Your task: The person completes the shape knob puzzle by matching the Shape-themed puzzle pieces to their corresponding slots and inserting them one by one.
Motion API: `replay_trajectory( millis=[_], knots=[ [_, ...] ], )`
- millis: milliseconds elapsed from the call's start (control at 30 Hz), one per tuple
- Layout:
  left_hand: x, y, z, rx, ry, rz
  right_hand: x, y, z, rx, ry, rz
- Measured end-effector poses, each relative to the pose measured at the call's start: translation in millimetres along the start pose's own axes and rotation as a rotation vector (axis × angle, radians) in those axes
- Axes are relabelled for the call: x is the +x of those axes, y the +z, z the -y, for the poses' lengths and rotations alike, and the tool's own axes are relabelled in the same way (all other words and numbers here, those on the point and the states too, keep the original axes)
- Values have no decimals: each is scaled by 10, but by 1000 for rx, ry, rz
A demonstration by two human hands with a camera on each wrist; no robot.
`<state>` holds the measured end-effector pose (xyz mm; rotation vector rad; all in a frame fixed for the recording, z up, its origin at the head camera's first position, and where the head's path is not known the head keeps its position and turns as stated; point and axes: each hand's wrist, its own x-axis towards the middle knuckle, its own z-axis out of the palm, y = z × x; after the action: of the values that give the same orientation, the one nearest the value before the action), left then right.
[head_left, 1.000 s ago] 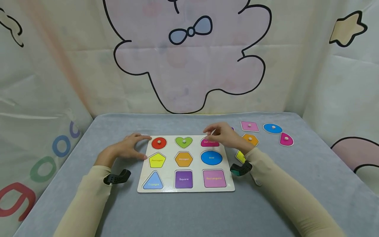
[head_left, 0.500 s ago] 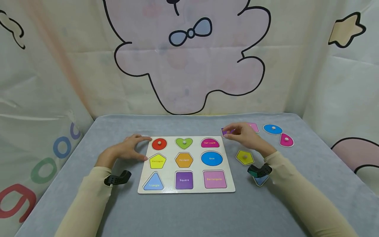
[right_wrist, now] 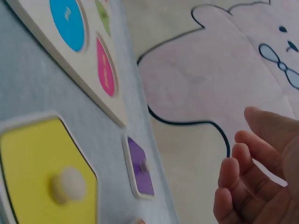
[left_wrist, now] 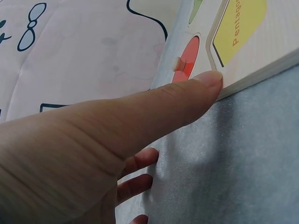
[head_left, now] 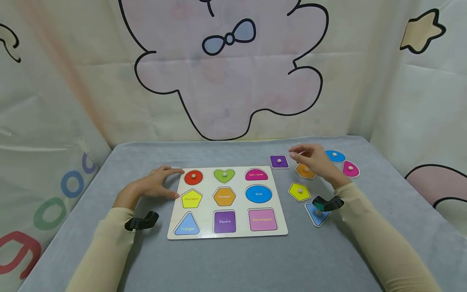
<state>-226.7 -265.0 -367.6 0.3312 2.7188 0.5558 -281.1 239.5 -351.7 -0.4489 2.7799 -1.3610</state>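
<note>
Your left hand (head_left: 155, 184) is at left of centre in the head view, thumb and fingers spread apart, the thumb tip touching the left edge of the flat white rectangular puzzle board (head_left: 206, 219). That board lies mid-frame on the grey cloth (head_left: 233, 263), with a round red knobbed piece (head_left: 193, 177) at its upper left and a green heart-shaped knobbed piece (head_left: 224, 175) at its top middle.

Your right hand (head_left: 315, 160), right of centre, has its fingers loosely bent and pinches nothing; in the right wrist view a gap shows between thumb and fingers.

Just off the board's upper right corner lies a purple square knobbed piece (head_left: 279, 162). Below your right hand in the frame are an orange hexagonal piece (head_left: 304, 172), a yellow pentagonal piece (head_left: 299, 192) and a blue triangular piece (head_left: 316, 215), partly covered by your black wristband (head_left: 328, 203). To its right lie a blue oval piece (head_left: 335, 155) and a magenta half-round piece (head_left: 351, 169).
</note>
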Motion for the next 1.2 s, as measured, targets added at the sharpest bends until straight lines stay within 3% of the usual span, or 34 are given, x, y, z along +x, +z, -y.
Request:
replay_trajectory(
  millis=[133, 433, 767, 933, 1200],
  knots=[
    [-11, -1, 14, -1, -4, -3, -5, -179, -74, -9, 25, -77],
    [7, 19, 39, -1, 8, -5, -35, -579, -261, -172, 132, -252],
    [41, 44, 44, -5, 2, -3, -170, -887, -727, -218, 339, -160],
    [62, 44, 54, -4, -4, -4, -271, -1033, -834, -307, 363, -115],
    [43, 44, 62, -2, 3, -1, -397, -1143, -924, -430, 531, -86]
  ],
)
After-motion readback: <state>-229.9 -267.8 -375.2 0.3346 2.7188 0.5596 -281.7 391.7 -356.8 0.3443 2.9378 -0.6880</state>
